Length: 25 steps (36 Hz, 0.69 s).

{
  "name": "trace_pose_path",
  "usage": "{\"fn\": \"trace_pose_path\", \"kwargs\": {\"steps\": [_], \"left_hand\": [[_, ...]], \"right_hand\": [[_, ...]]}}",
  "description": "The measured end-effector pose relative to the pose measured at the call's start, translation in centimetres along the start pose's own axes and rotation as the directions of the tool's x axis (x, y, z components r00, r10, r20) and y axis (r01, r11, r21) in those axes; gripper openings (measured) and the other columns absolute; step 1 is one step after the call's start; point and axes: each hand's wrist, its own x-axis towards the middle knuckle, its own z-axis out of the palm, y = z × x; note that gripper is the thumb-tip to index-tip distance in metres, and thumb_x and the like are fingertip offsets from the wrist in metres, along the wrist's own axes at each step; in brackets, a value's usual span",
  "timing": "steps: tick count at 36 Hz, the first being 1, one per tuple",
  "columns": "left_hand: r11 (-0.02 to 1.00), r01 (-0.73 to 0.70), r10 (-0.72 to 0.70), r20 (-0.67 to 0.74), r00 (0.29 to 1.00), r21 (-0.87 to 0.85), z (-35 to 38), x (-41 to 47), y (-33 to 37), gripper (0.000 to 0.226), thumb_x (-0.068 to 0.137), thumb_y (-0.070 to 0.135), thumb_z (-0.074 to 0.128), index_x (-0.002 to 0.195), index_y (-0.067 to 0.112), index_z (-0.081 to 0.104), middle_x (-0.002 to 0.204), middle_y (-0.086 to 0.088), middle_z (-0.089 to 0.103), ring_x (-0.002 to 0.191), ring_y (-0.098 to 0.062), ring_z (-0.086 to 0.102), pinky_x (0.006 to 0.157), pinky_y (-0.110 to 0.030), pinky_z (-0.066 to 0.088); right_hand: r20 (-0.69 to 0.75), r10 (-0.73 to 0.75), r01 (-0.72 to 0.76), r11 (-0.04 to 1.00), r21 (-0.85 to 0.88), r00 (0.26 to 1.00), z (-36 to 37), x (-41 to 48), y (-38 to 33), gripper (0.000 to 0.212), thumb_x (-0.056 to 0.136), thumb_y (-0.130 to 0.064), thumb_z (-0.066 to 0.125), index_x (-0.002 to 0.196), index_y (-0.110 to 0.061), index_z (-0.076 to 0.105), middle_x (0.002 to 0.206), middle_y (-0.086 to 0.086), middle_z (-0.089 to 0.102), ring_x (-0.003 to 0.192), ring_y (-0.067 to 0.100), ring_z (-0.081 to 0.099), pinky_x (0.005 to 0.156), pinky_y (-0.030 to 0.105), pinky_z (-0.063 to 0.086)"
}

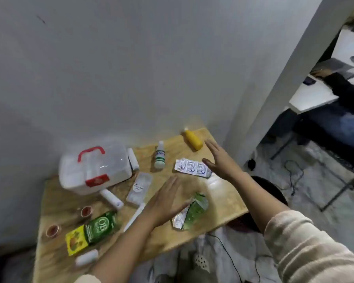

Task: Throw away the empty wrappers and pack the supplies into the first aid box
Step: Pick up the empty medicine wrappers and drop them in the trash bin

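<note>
Nearest, at the table's (223,203) front edge, the torn green wrapper (194,213) lay crumpled, its long axis running diagonally from the near-left up toward the far-right. Directly beside it, on its left, the left hand (168,203) hovered flat and palm-down, fingers straight and held close together, gripping nothing; whether its outer edge actually touched the wrapper could not be told. That hand looked the nearer of the two to the wrapper, so a short sideways reach to the right would probably be all a grab needed.

Farther back, the right hand (221,162) was stretched out with fingers extended and slightly spread, empty as well. Its thumb overlapped the right end of the silver blister strip (192,167), which lay crosswise on the table. Beyond it stood a small white bottle (159,158), and a yellow bottle (193,140) lay near the far corner. Off to the left sat the first aid box (94,170), lid shut.
</note>
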Motion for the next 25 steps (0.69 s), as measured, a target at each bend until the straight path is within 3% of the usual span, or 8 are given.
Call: {"fn": "trace_pose_path", "kwargs": {"steps": [6,12,15,18,20,22,25], "left_hand": [[0.999,0.042,-0.044,0.073,0.996,0.023,5.0,-1.0,-1.6,0.113,0.062,0.086,0.016,0.153,0.019,0.007,0.163,0.002,0.001,0.148,-0.008,-0.002,0.111,-0.013,-0.005],[0.996,0.087,-0.088,0.033,0.996,0.019,7.7,-0.8,-2.6,0.114,0.063,0.091,0.026,0.153,0.024,0.007,0.162,0.007,0.003,0.149,-0.009,-0.001,0.121,-0.028,0.01],[0.997,0.072,-0.072,0.01,0.997,0.016,8.7,-0.6,-3.0,0.1,0.071,0.076,0.036,0.152,0.027,0.008,0.155,0.015,-0.002,0.144,-0.001,-0.006,0.119,-0.025,0.009],[0.997,0.076,-0.078,-0.05,0.996,-0.034,9.1,-0.5,-3.1,0.091,0.076,0.068,0.042,0.151,0.022,0.021,0.158,0.009,0.015,0.146,-0.005,0.008,0.115,-0.021,0.012],[0.995,0.083,-0.087,-0.07,0.994,-0.062,9.0,-0.4,-3.1,0.085,0.079,0.058,0.057,0.149,0.019,0.03,0.156,0.004,0.03,0.146,-0.012,0.022,0.115,-0.025,0.02],[0.995,0.071,-0.078,-0.097,0.992,-0.071,9.0,-0.2,-3.2,0.08,0.077,0.049,0.067,0.145,0.018,0.039,0.148,0.003,0.041,0.139,-0.015,0.033,0.113,-0.031,0.032],[0.993,0.076,-0.086,-0.113,0.99,-0.095,8.9,0.1,-3.2,0.077,0.072,0.046,0.072,0.139,0.017,0.048,0.137,0.002,0.049,0.128,-0.018,0.04,0.106,-0.033,0.039]], "right_hand": [[0.14,0.085,-0.082,0.996,-0.028,0.986,4.5,-0.4,2.2,0.067,0.091,-0.025,0.055,0.146,-0.01,0.02,0.156,0.006,0.015,0.143,0.02,0.017,0.114,0.028,0.016],[0.19,0.11,-0.091,0.99,-0.103,0.976,6.9,1.1,3.6,0.07,0.091,-0.025,0.054,0.147,-0.01,0.014,0.157,0.011,0.008,0.144,0.024,0.01,0.115,0.032,0.013],[0.234,0.116,-0.082,0.985,-0.154,0.965,7.4,1.9,4.3,0.07,0.091,-0.025,0.055,0.146,-0.008,0.014,0.157,0.014,0.01,0.144,0.028,0.011,0.115,0.036,0.014],[0.237,0.11,-0.077,0.987,-0.144,0.965,7.9,1.9,4.9,0.071,0.089,-0.024,0.059,0.145,-0.006,0.019,0.155,0.011,0.019,0.142,0.029,0.017,0.113,0.034,0.016],[0.182,0.127,-0.111,0.989,-0.093,0.975,8.2,1.5,5.1,0.067,0.085,-0.021,0.063,0.142,-0.007,0.029,0.15,0.012,0.029,0.137,0.028,0.027,0.109,0.034,0.026],[0.126,0.156,-0.148,0.987,-0.068,0.98,8.3,1.3,5.2,0.062,0.081,-0.021,0.066,0.135,-0.008,0.038,0.141,0.013,0.038,0.129,0.028,0.036,0.101,0.037,0.037],[0.076,0.203,-0.2,0.979,-0.049,0.976,8.1,1.1,5.1,0.061,0.075,-0.023,0.071,0.128,-0.008,0.044,0.128,0.015,0.043,0.118,0.03,0.041,0.093,0.039,0.042]]}}
